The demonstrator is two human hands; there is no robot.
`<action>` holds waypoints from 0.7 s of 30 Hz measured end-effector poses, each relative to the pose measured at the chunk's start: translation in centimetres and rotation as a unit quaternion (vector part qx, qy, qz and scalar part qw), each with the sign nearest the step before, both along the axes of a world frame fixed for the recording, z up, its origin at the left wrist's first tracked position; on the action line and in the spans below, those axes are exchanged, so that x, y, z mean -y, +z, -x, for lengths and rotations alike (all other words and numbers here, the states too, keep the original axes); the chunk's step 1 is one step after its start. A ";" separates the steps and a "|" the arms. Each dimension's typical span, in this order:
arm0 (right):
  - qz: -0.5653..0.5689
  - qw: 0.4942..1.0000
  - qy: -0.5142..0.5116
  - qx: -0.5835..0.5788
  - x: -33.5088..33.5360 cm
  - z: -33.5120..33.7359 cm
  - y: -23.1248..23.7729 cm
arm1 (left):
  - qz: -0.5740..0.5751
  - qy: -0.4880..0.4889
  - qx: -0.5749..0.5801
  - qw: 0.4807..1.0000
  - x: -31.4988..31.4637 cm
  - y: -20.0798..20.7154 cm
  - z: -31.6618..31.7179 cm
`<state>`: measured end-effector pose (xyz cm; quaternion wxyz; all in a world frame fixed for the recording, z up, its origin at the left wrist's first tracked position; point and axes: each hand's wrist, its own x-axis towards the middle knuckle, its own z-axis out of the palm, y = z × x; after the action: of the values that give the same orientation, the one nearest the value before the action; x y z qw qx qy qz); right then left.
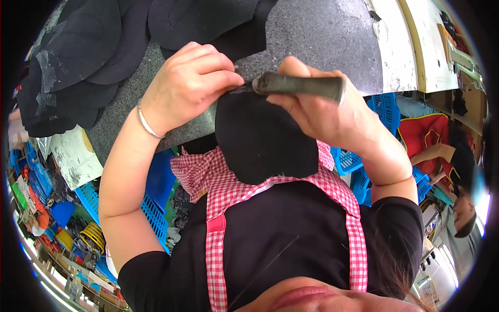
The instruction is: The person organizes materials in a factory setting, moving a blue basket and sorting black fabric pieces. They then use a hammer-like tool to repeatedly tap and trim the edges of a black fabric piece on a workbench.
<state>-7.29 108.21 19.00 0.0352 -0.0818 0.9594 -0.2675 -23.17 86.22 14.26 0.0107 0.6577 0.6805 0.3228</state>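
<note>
The right hand [332, 112] is closed around a tool [312, 87] with a dull grey-green handle; the fingers cover part of it and its working tip is too dark to make out. The left hand [192, 83], a bracelet [148, 125] at its wrist, brings thumb and forefinger to a narrow pinch just beside that tip; whether anything is gripped between them cannot be told, and its remaining fingers are curled in. Directly below the tip lies the panel [267, 138], a black piece with a rounded lower outline, its upper edge at the bench [322, 31] and its lower part over the checked apron [215, 177]; the right hand hides its upper right corner, and the upper edge is blurred into shadow. At upper left, overlapping black pieces [83, 41] cover the bench, some cut off by the frame, so their number is uncertain. Beyond the right forearm, blue baskets [384, 109] show in part beneath the bench. Farther right, near a red cloth [426, 135], a co-worker [462, 156] is bent by the lens, the hands indistinct. At lower left, a yellow basket [92, 236] stands among scraps too small to identify.
</note>
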 end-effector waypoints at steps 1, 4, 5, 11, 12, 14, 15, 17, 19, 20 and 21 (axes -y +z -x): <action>0.005 1.000 -0.002 -0.006 0.1 0.3 0.1 | 0.001 0.000 -0.007 1.000 0.4 0.0 0.2; 0.015 1.000 0.001 -0.014 0.6 0.9 0.2 | -0.002 0.003 -0.027 1.000 1.1 -0.1 0.2; 0.011 1.000 0.003 -0.006 0.7 0.9 0.0 | -0.006 0.006 -0.033 0.999 1.2 0.0 0.1; 0.027 0.995 0.034 -0.095 1.4 2.6 -0.8 | -0.026 0.068 -0.093 0.993 3.0 -0.3 -2.2; 0.015 0.995 0.050 -0.085 1.7 2.6 -1.1 | -0.038 0.069 -0.116 0.990 3.6 -0.5 -2.9; 0.020 0.994 0.035 -0.099 1.3 3.1 -2.1 | -0.020 0.005 -0.129 0.991 4.3 0.5 -4.6; 0.019 0.994 0.029 -0.104 1.3 3.4 -2.0 | -0.001 -0.023 -0.137 0.990 4.2 0.3 -6.1; -0.009 0.990 0.060 -0.131 1.6 3.4 -1.7 | 0.063 -0.024 -0.101 0.993 3.6 0.4 -9.0; -0.041 0.987 0.086 -0.131 2.5 2.8 -1.2 | 0.062 -0.013 -0.138 0.988 3.4 -0.8 -9.4; -0.044 0.991 0.074 -0.105 3.1 2.3 -0.7 | 0.061 -0.009 -0.157 0.986 3.4 -1.1 -9.5; -0.020 0.993 0.063 -0.100 2.9 2.2 -0.8 | 0.052 -0.009 -0.133 0.990 3.5 -1.0 -9.7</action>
<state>-9.49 105.29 18.22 -0.0423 -0.1674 0.9564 -0.2356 -13.45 82.77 13.24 -0.0426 0.6994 0.6859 0.1963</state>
